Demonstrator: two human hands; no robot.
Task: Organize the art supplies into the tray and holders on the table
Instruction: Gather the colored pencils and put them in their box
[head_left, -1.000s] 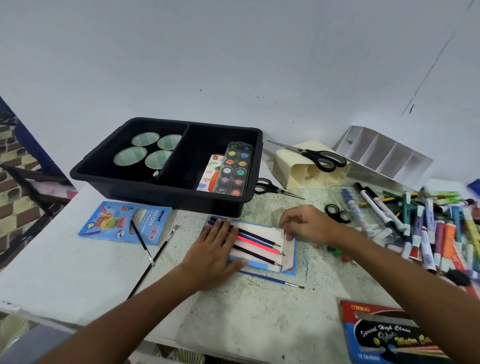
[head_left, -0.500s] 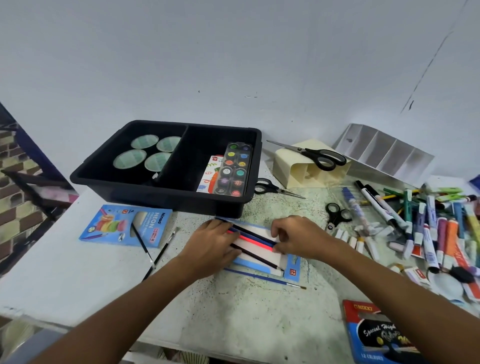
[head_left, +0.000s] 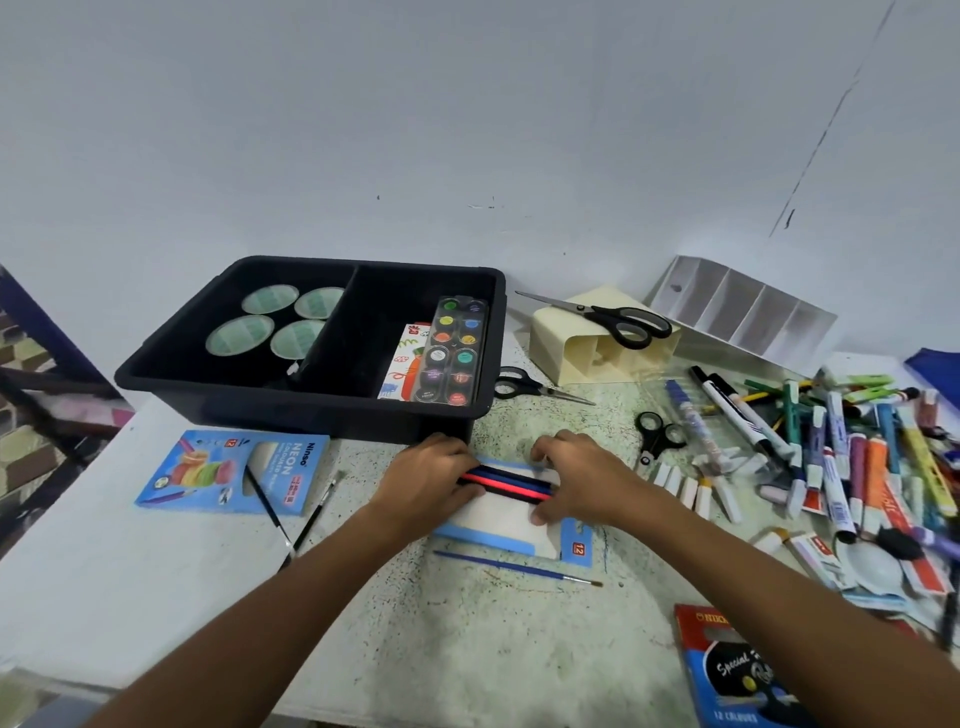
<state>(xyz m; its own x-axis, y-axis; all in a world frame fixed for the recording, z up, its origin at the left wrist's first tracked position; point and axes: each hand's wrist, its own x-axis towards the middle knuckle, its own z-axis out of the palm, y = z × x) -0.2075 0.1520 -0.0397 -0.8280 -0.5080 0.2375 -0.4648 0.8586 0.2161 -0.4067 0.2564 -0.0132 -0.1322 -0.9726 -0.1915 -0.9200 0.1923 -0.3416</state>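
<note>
Pencils (head_left: 506, 484) are gathered into one bundle on top of a blue and white box (head_left: 511, 525) that lies flat on the tabletop (head_left: 467, 649), just in front of the black tray (head_left: 311, 400). One end of the bundle is gripped by the left hand (head_left: 428, 480) and the other end by the right hand (head_left: 582, 478), with curled fingers. Four tape rolls (head_left: 275, 322) are seen in the tray's left part, and a paint set (head_left: 452, 353) in its right part. A blue brush (head_left: 519, 569) is seen near the box.
</note>
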